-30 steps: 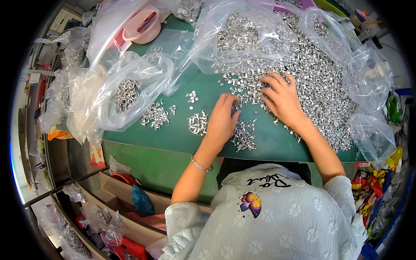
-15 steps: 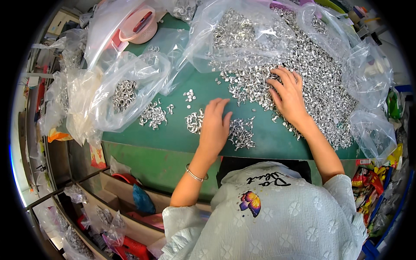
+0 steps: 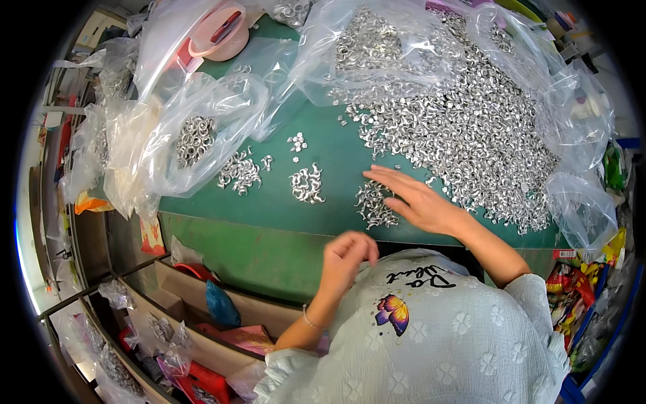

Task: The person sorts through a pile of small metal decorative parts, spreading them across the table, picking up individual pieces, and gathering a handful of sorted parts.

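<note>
1. Apparently, the step in hand is sorting curved silver metal pieces into small separate piles on the green tabletop [image 3: 269, 210]; that is my reading of how they lie.
2. The right hand [image 3: 422, 207], right of centre in the frame, is spread palm down, its fingers nearly straight and pointing left. Its thumb reaches over the right edge of the nearest small pile [image 3: 372, 206]. Nothing shows in its grasp, though the underside of the palm is hidden.
3. The left hand [image 3: 346, 259], at lower centre, is half curled and blurred in front of the pale shirt [image 3: 457, 337], below the tabletop's near edge in the frame. Whether it has hold of a piece I cannot tell.
4. The large heap [image 3: 491, 135] of such pieces fills the upper right. A middle pile [image 3: 307, 184] sits near the centre, a left-hand pile [image 3: 239, 173] farther left, and a tiny cluster of rounded bits [image 3: 297, 143] just above the middle pile. The clear plastic bag [image 3: 232, 108] at left holds ring-like pieces.
5. The next move seems to call for light fingertips on the nearest small pile, keeping it apart from the heap, with the left hand raised over the tabletop to pick or push pieces.
</note>
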Demonstrator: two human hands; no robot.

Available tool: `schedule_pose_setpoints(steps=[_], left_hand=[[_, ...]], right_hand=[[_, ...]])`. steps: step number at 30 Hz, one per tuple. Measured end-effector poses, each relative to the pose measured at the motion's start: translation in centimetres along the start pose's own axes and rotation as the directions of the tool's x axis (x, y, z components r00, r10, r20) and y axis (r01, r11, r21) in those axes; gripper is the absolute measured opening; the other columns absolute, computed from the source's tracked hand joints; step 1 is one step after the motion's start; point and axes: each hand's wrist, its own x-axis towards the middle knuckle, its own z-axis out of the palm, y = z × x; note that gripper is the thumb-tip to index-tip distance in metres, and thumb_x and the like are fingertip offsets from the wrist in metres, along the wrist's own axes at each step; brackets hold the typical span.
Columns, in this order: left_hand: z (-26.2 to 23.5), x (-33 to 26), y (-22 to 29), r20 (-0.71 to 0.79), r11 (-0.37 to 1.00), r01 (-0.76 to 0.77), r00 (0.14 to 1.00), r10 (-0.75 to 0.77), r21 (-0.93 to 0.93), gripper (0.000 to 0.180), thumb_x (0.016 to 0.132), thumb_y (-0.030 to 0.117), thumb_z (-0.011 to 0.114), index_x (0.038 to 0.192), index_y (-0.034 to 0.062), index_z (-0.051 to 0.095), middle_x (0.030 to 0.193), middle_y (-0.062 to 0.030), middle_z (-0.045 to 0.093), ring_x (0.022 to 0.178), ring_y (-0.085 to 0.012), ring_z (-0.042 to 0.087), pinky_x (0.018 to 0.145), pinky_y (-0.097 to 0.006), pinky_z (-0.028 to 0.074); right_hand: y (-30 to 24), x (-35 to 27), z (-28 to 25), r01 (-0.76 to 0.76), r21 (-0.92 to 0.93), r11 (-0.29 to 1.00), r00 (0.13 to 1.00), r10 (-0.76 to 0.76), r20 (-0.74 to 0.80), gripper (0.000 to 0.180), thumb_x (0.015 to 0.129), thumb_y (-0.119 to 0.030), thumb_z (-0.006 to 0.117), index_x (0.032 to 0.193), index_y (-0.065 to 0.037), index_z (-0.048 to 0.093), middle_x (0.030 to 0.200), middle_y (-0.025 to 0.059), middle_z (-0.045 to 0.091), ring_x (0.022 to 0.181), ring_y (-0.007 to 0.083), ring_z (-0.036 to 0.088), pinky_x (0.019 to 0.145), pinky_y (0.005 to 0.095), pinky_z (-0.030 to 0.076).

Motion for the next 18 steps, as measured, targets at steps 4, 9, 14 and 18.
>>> schedule_pose_setpoints(steps=[4, 9, 14, 18], left_hand=[[-2.1, -1.7, -2.5, 0.06, 0.809, 0.577, 0.816, -0.575, -0.108, 0.039, 0.098, 0.024, 0.047, 0.121, -0.0079, 0.05, 0.107, -0.0203, 0.061, 0.101, -0.0268, 0.06, 0.093, -0.036, 0.047], [-3.3, 1.3, -6.0, 0.184, 0.678, 0.562, 0.816, -0.548, -0.474, 0.072, 0.096, 0.047, 0.039, 0.133, -0.0143, 0.036, 0.135, -0.0364, 0.04, 0.128, -0.0435, 0.042, 0.107, -0.047, 0.037], [-3.1, 3.1, -5.7, 0.313, 0.638, 0.642, 0.766, -0.562, -0.425, 0.092, 0.091, 0.064, 0.033, 0.14, -0.0138, 0.024, 0.139, -0.0419, 0.027, 0.133, -0.0484, 0.031, 0.109, -0.049, 0.032], [-3.0, 3.6, -5.2, 0.352, 0.626, 0.668, 0.744, -0.568, -0.401, 0.098, 0.089, 0.069, 0.03, 0.142, -0.0128, 0.02, 0.139, -0.0442, 0.023, 0.135, -0.0497, 0.026, 0.109, -0.05, 0.031]], right_hand=[[1.2, 0.5, 1.7, 0.126, -0.212, 0.969, 0.986, -0.1, 0.131, 0.059, 0.088, -0.026, 0.062, 0.139, -0.007, 0.04, 0.144, 0.0123, 0.04, 0.138, 0.0302, 0.03, 0.113, 0.0459, 0.026], [1.6, 1.2, 2.1, 0.258, -0.203, 0.945, 0.956, -0.219, 0.197, 0.051, 0.087, -0.03, 0.062, 0.132, -0.009, 0.05, 0.141, 0.011, 0.045, 0.137, 0.0294, 0.033, 0.113, 0.047, 0.026], [1.9, 1.4, 2.2, 0.291, -0.18, 0.94, 0.941, -0.247, 0.232, 0.043, 0.087, -0.029, 0.062, 0.125, -0.01, 0.057, 0.139, 0.0091, 0.047, 0.136, 0.0293, 0.033, 0.114, 0.0471, 0.025], [2.4, 0.7, 2.3, 0.259, -0.047, 0.965, 0.944, -0.243, 0.226, 0.042, 0.086, -0.03, 0.063, 0.123, -0.01, 0.058, 0.139, 0.0087, 0.047, 0.137, 0.0303, 0.032, 0.114, 0.0478, 0.025]])
